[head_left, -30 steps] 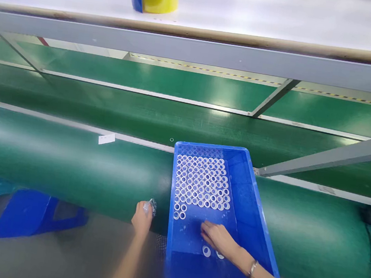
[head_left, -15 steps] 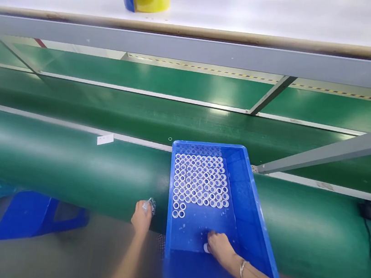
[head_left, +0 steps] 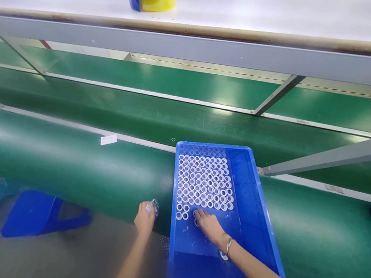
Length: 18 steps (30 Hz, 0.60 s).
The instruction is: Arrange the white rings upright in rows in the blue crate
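Observation:
Inside a blue plastic bin (head_left: 265,224), many white rings (head_left: 204,183) lie flat in close rows over the far part of the floor. My right hand (head_left: 209,225) is over the bin floor just right of the short front row, its fingers closed down on a white ring (head_left: 195,213); another ring shows partly under the fingers. Under my right wrist lies a further loose ring (head_left: 223,255). Left of the bin, my left hand (head_left: 145,219) is closed around a crumpled piece of clear plastic (head_left: 154,206), whose exact kind I cannot make out.
The bin rests on a green conveyor belt (head_left: 66,154). A white paper slip (head_left: 108,139) lies on the belt. Grey metal struts (head_left: 328,156) rise beside the bin toward a white shelf (head_left: 258,11). Blue stools (head_left: 28,213) stand at lower left.
My right hand has moved forward and left, from the bin's near floor to the front row of rings. A loose ring now shows under the wrist. The left hand keeps its hold.

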{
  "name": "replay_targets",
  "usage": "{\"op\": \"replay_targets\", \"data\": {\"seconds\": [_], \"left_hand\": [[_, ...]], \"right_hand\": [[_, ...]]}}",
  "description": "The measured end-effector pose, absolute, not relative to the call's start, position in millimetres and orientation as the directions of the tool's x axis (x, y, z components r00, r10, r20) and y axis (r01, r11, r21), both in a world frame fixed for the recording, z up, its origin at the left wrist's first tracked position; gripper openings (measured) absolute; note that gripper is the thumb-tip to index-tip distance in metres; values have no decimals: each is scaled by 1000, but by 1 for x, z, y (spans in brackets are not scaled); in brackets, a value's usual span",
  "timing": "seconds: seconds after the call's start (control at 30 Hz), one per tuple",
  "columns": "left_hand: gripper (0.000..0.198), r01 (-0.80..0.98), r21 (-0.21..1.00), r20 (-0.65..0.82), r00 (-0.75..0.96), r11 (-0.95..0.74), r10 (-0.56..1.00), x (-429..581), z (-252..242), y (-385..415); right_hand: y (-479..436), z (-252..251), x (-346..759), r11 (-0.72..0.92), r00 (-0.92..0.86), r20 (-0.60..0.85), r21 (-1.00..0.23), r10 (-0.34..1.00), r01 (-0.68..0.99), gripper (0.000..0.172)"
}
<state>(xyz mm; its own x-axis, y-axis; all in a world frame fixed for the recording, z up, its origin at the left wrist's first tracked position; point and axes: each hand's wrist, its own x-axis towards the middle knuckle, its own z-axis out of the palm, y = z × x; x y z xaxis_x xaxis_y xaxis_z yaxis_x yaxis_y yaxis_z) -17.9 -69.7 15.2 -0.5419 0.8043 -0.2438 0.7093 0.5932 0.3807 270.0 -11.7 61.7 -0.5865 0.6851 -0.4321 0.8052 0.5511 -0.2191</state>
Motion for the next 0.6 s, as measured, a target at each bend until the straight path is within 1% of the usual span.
{"op": "replay_targets", "data": {"seconds": [0.1,0.23,0.37,0.5,0.6], "left_hand": [[32,703,390,-250,-540,594,804,-18,17,-70],[31,693,401,-258,-542,599,800,-17,17,-70],[32,672,420,-272,-548,610,791,-18,17,-69],[32,623,458,-310,-557,635,770,-21,18,-65],[31,563,504,-341,-567,654,750,-25,19,-61]], "right_hand": [[-4,60,255,520,-569,-426,-238,703,820,20],[0,67,246,451,-528,-420,-275,738,849,24],[-1,86,282,353,-455,-428,-298,781,887,24],[-20,101,347,294,-395,-530,-268,751,918,11],[-43,99,369,260,-342,-563,-223,752,940,12]]}}
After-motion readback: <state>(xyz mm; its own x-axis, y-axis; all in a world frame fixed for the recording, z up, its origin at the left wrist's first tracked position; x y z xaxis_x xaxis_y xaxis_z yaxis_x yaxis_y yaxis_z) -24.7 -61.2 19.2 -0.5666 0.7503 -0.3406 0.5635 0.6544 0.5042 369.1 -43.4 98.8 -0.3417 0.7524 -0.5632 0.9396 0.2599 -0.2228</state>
